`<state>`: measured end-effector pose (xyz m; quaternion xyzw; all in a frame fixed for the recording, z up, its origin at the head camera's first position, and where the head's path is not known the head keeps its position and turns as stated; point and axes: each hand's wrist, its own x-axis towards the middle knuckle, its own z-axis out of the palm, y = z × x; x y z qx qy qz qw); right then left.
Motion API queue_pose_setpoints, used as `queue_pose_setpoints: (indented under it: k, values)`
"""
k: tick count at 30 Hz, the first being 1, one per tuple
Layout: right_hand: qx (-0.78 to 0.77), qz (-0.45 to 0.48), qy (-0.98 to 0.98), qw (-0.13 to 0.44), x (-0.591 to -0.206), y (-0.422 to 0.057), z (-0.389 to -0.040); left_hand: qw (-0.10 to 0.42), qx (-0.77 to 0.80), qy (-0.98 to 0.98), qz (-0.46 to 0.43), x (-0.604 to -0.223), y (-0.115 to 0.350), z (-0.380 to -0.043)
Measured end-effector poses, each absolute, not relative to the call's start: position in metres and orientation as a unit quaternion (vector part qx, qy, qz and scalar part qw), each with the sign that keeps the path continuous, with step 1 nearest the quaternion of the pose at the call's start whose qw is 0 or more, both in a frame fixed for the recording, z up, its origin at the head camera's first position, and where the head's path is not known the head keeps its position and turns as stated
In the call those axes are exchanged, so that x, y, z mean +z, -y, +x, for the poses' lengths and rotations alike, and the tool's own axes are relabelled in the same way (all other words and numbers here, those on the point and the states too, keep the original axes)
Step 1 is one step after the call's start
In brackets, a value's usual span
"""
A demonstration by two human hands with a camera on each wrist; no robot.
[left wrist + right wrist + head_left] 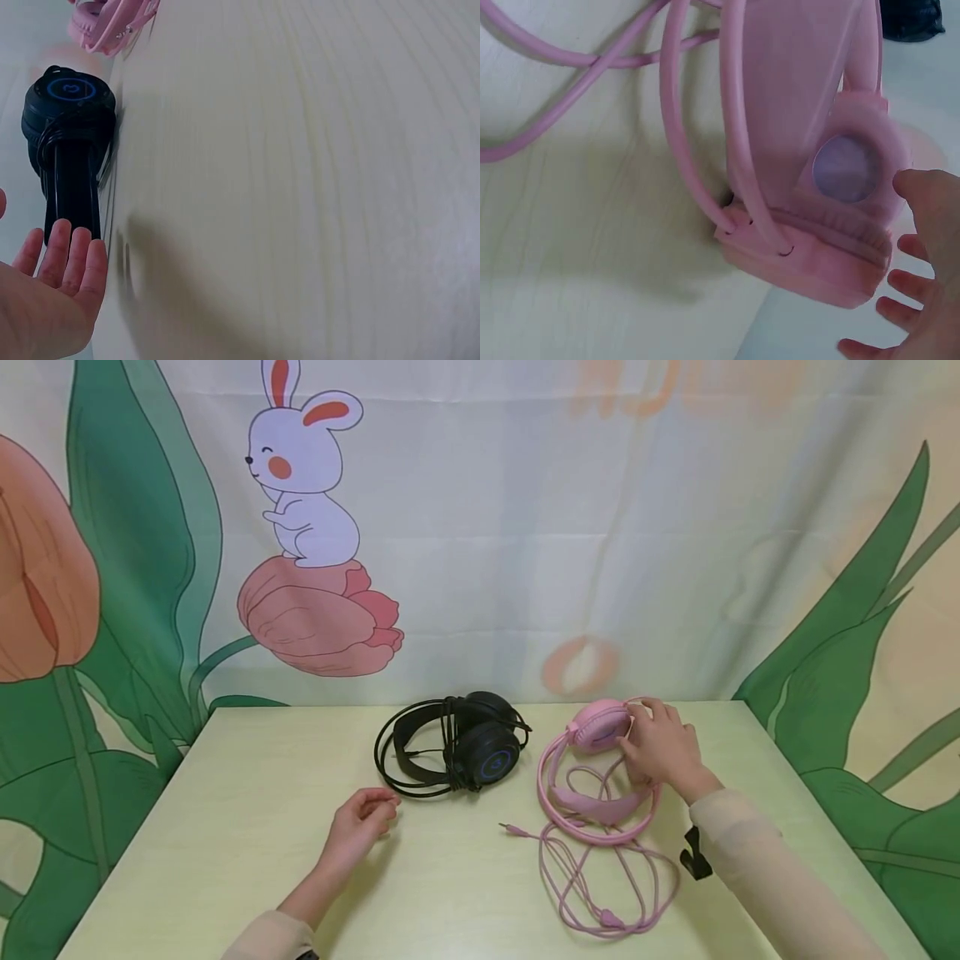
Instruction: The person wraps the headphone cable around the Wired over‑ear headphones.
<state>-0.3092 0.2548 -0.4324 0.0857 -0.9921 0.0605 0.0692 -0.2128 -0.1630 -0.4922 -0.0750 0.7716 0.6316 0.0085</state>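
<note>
Pink over-ear headphones [596, 810] lie on the right half of the table, with their pink cable [637, 931] looped in front. My right hand [663, 747] is over their right side; in the right wrist view its fingers are spread beside an ear cup [810, 259], thumb tip at the far cup's edge. That hand partly hides the right cup in the head view. Black headphones [487, 752], their cable wound round them, lie left of the pink pair. Just in front of them, my left hand [360, 822] hovers with loosely bent fingers and holds nothing.
The pale wooden table [247, 827] ends at the back against a printed cloth [480, 543] with a rabbit and tulips. A pink cable plug [515, 831] points left between the two headphones. A black strap [696, 856] hangs at my right sleeve.
</note>
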Motion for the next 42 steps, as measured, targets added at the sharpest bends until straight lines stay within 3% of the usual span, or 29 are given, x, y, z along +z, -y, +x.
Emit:
queue_pose_setpoints:
  k: [21, 31, 42]
  values:
    - [0.149, -0.002, 0.988, -0.041, -0.437, -0.259, -0.316, 0.018, 0.647, -0.759, -0.069, -0.496, 0.155, -0.213]
    - [0.146, -0.039, 0.987, -0.052, -0.437, -0.256, -0.316, 0.016, 0.662, -0.746, -0.069, -0.496, 0.143, -0.210]
    - [0.159, -0.067, 0.985, -0.020, -0.450, -0.261, -0.315, 0.013, 0.687, -0.726, -0.032, -0.494, 0.117, -0.200]
